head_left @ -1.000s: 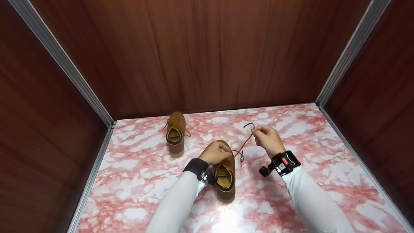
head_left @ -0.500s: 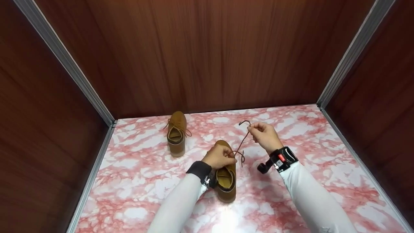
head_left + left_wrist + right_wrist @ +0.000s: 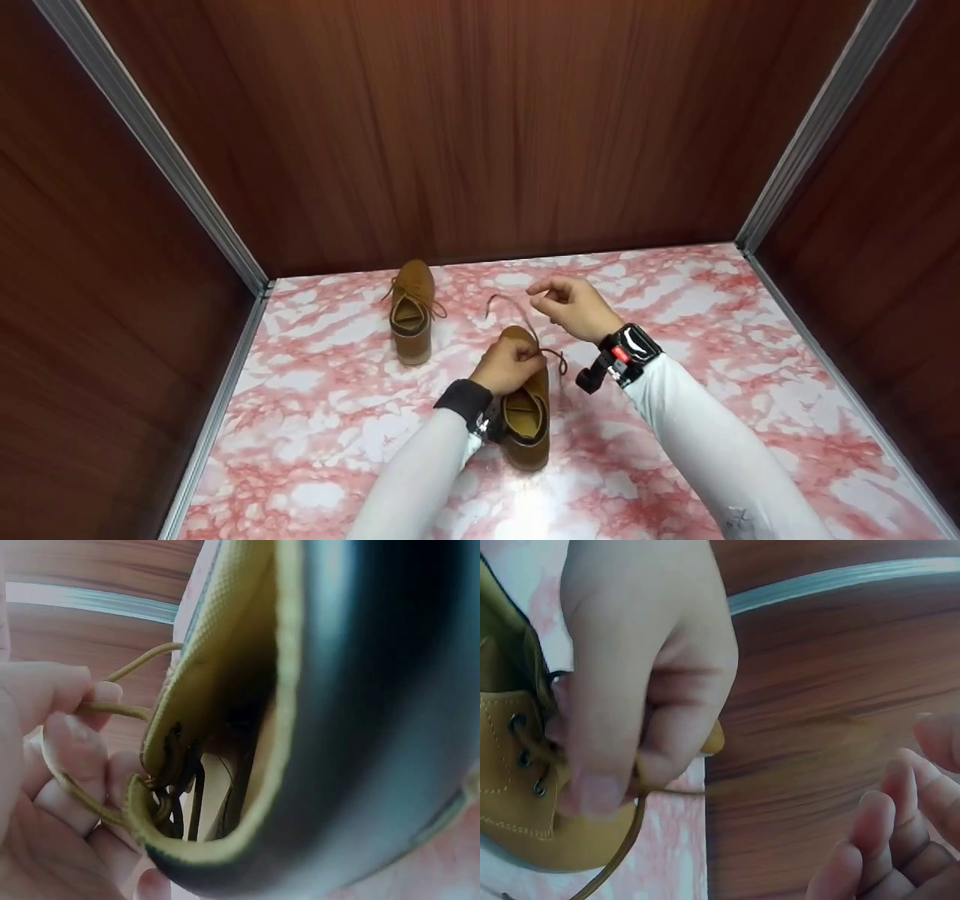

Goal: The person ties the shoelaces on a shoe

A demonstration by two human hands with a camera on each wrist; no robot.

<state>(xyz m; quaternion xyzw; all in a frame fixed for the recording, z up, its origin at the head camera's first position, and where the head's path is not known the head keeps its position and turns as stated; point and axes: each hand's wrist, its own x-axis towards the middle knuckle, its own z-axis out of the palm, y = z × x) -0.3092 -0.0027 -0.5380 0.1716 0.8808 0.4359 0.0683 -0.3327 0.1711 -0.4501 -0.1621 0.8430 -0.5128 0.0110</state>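
Note:
A tan lace-up shoe (image 3: 525,442) stands on the pink-and-white marbled surface, toe pointing away. Over its front my left hand (image 3: 511,365) pinches the brown shoelace (image 3: 622,847) between thumb and fingers. In the left wrist view, loops of shoelace (image 3: 71,784) run past the fingers beside the shoe's yellow-lined collar (image 3: 225,615). One faint, blurred lace end arcs up to the left beyond the toe; the other curls at the shoe's right side. My right hand (image 3: 576,307) hovers to the upper right of the shoe, fingers bent and apart, holding nothing; its fingertips (image 3: 874,817) show no lace.
A second tan shoe (image 3: 412,345), its lace tied in a bow, stands further back to the left. Dark wood panels (image 3: 480,135) with grey metal corner strips (image 3: 150,150) enclose the surface at the back and both sides.
My right hand has let go of the lace end and moved left. That lace end has swung leftward over the toe. The left hand keeps its pinch, nearly in place.

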